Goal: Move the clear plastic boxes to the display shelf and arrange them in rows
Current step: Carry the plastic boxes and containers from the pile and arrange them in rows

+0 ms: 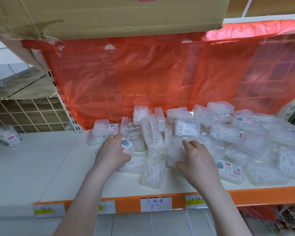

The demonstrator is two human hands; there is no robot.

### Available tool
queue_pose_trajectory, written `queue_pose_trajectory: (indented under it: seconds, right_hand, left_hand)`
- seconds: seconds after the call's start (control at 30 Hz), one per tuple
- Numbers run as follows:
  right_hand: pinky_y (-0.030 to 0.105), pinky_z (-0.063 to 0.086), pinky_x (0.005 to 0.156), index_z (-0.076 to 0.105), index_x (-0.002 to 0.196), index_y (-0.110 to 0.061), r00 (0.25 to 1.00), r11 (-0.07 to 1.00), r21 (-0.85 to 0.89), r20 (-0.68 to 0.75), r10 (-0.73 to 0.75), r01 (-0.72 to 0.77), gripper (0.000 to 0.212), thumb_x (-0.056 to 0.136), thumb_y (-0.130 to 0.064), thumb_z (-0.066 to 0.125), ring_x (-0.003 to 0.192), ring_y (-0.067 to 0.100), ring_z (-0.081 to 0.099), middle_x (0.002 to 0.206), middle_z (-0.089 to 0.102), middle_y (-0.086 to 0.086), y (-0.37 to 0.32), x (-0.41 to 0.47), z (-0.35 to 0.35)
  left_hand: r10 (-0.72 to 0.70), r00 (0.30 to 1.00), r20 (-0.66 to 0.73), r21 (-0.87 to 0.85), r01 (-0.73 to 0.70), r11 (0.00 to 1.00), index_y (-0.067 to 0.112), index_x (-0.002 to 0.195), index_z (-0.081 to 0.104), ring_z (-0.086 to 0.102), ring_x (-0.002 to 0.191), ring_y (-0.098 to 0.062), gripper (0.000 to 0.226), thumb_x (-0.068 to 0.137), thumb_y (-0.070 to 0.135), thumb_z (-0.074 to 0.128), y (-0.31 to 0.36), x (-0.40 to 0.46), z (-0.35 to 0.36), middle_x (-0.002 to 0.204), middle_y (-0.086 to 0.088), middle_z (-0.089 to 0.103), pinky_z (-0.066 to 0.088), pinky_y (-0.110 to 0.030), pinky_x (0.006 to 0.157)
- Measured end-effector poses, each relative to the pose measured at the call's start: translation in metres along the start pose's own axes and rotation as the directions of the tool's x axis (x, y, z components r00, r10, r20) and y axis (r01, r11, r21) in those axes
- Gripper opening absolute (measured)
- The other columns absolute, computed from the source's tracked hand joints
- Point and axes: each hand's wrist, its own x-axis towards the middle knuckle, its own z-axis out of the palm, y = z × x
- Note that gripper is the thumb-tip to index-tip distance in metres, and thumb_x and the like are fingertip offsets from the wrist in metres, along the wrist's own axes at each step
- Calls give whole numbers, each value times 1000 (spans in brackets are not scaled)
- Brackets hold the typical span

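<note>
Boxes: clear plastic boxes [187, 128] lie in a loose heap across the middle and right of the frame, some flat, some on edge, none in rows that I can make out.
Shelf: the white shelf [32, 164] carries the whole heap; its orange front edge runs along the lower part of the frame.
Left hand: my left hand [111, 150], centre-left, rests on the left edge of the heap with its fingers lightly curled over a box with a blue sticker [126, 144] (I cannot tell whether it truly grips that box).
Right hand: my right hand [197, 158], just right of centre, lies palm down on the boxes, its fingers spread and gently bent, touching them without closing round any.
Contents: white picks show through the box walls.
Backdrop: a red plastic sheet [143, 74] hangs behind the heap over wire mesh.
Above: a cardboard box [100, 14] fills the top of the frame.
Far left: a small round tub [8, 136] stands alone on the shelf.
Price tags: a handwritten tag [155, 203] sits on the orange edge, lower centre.
</note>
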Motion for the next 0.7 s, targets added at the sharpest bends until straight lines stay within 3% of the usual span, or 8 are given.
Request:
queue_pose_trajectory:
  seconds: [0.1,0.27,0.4,0.7]
  right_hand:
    - [29,36,80,48,111,-15,997,997,16,-9,-75,75,33,80,-24,55,108,22,43,113,51,1,-2,-2,4]
    - [31,37,87,45,126,-12,983,983,33,10,-182,182,49,79,-23,55,112,25,43,121,50,4,-19,-4,16]
    - [29,36,83,48,113,-13,963,965,28,52,-263,262,36,78,-22,53,108,24,46,116,51,3,-43,-12,26]
    - [29,37,86,46,116,-15,920,922,-25,79,-384,387,36,84,-30,53,114,22,45,120,50,2,-129,-34,52]
  left_hand:
    - [-39,999,6,26,39,999,15,135,40,45,117,-24,67,74,20,68,-10,-18,-1,126,-8,44,40,-30,83]
    - [-80,997,-20,77,81,994,13,125,48,48,111,-25,58,72,19,69,-32,-43,-5,115,-6,48,45,-33,83]
    - [-126,991,-38,109,129,986,11,128,47,49,111,-24,60,73,21,68,-55,-61,-13,118,-6,50,46,-34,87]
    - [-149,987,-65,63,153,986,14,121,50,51,107,-22,52,72,20,65,-138,-99,-46,112,-4,49,46,-32,83]
